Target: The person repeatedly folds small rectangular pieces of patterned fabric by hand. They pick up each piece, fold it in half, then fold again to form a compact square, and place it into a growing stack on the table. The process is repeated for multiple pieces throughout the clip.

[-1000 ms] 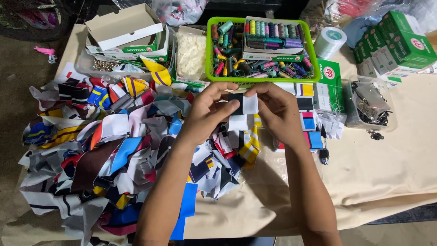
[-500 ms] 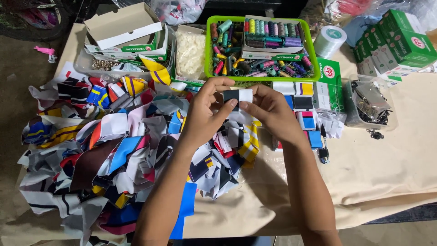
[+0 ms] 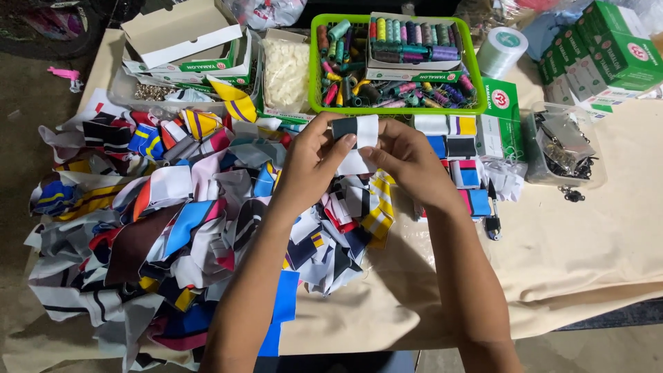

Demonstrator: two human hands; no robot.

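Head view: both hands meet above the worktop (image 3: pixel 594 242) — a surface draped in cream cloth — and pinch one small folded fabric swatch, dark grey on one half and white on the other (image 3: pixel 356 135). The left hand (image 3: pixel 314 162) grips the swatch's dark end, thumb on top and fingers (image 3: pixel 324 131) curled behind; the right hand (image 3: pixel 407 155) pinches the white end and the loose white flap hanging below it. Both sets of fingers are thus clenched on the swatch, which is held in the air between the two thumbs, clear of everything beneath.

Judged from the pose, the step in hand is folding or squaring up this single piece; the next move would call for a steady two-handed pinch so that the fold does not slip open.

Below and to the left of the fingers sprawls a loose heap of multicoloured fabric scraps (image 3: pixel 159 221). Just right of the fingers lies a neat row of folded swatches in white, yellow, blue and red (image 3: pixel 459 159). Beyond the fingertips stands a green plastic basket of thread spools (image 3: pixel 397 62) — near, not touching.
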